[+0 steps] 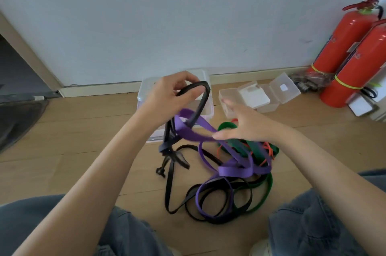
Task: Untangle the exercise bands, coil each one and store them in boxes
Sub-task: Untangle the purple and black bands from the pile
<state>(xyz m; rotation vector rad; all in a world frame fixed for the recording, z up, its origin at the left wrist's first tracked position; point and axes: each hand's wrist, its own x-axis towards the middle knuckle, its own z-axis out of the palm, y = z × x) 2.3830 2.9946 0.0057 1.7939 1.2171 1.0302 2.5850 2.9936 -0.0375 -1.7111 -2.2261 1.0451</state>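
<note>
A tangle of exercise bands lies on the wooden floor between my knees. My left hand (167,92) grips a loop of the black band (199,97) and holds it up above a clear box (206,109). The purple band (234,169) hangs over the black one and runs down into the pile. A green band (265,189) and a thin red band (269,149) lie tangled on the right. My right hand (244,124) hovers with straight spread fingers over the green band, its thumb at the purple band.
Several small clear boxes (261,97) with open lids stand by the white wall on the right. Two red fire extinguishers (351,46) lean in the right corner. A dark mat (16,122) lies at the left. My jeans-clad knees frame the pile.
</note>
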